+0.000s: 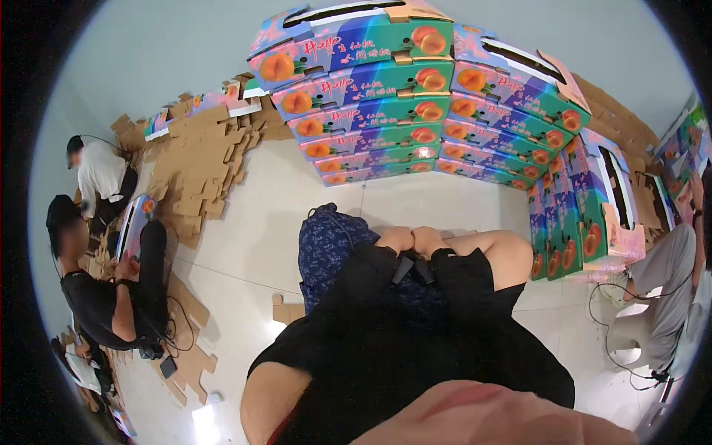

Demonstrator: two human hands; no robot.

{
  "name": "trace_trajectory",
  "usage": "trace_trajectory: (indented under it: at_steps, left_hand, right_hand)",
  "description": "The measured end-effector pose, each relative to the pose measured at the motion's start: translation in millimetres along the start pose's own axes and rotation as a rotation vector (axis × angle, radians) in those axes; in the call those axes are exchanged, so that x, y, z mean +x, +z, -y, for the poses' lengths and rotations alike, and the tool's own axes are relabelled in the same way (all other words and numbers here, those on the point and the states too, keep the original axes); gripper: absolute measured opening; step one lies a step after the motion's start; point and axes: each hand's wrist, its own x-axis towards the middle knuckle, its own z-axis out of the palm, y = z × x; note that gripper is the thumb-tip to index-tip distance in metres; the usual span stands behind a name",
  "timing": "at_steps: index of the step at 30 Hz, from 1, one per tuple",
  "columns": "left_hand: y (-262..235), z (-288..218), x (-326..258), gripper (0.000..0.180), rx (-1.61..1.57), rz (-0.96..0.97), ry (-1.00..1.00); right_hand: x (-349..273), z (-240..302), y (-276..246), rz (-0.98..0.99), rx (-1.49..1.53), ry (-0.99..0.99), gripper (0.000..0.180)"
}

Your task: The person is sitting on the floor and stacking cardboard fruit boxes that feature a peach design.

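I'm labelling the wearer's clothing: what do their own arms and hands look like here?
Both hands are bare, with no gloves. The forearms are bare too, with short black sleeves above them. A black strap or cable hangs at the chest, just below the hands. Whether there are rings or a watch cannot be told.

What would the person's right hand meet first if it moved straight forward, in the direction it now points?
Probably the wall of stacked colourful fruit boxes. The right hand, a closed fist beside the left hand, points across bare pale floor toward them. Depth is hard to judge in this fisheye view.
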Motion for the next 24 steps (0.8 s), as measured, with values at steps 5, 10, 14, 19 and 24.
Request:
trace_trajectory:
  at_steps: [5,10,14,19,24]
  left_hand:
    - [2,-3,-1,0.036,-0.004,-0.019,-0.023]
    - [-4,-6,1,0.034,-0.001,-0.032,-0.034]
    - [-3,-7,3,0.032,0.012,-0.035,-0.047]
    - [15,-2,12,0.031,0.058,-0.005,-0.124]
    - [29,-95,17,0.029,0.065,-0.078,-0.36]
  right_hand:
    - [0,-4,2,0.013,-0.006,0.02,0.018]
    - [5,-5,3,0.03,-0.017,0.034,0.019]
    - [5,-9,5,0.044,-0.033,0.054,0.021]
    - [10,-10,15,0.073,-0.05,0.066,0.022]
    - [13,-5,17,0.095,-0.077,0.064,0.024]
